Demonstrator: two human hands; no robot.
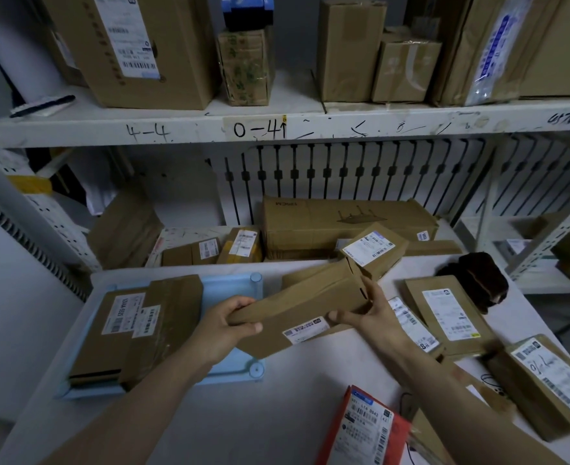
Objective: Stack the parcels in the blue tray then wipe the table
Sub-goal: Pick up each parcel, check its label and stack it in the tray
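A long brown cardboard parcel (303, 307) hangs tilted above the table, over the right edge of the blue tray (229, 286). My left hand (224, 325) grips its near-left end and my right hand (369, 313) grips its right side. Two flat brown parcels (136, 330) lie stacked in the left part of the tray. More labelled parcels lie on the white table (276, 414) at the right, among them a flat one (444, 313) and a larger one (545, 380). A red-edged parcel (367, 431) lies at the near edge.
A dark brown cloth (478, 280) sits at the table's far right. Behind the table a low shelf holds a big carton (344, 223) and small boxes (209, 251). The upper shelf (260, 129) carries several cartons. A metal rack post (545, 243) stands at right.
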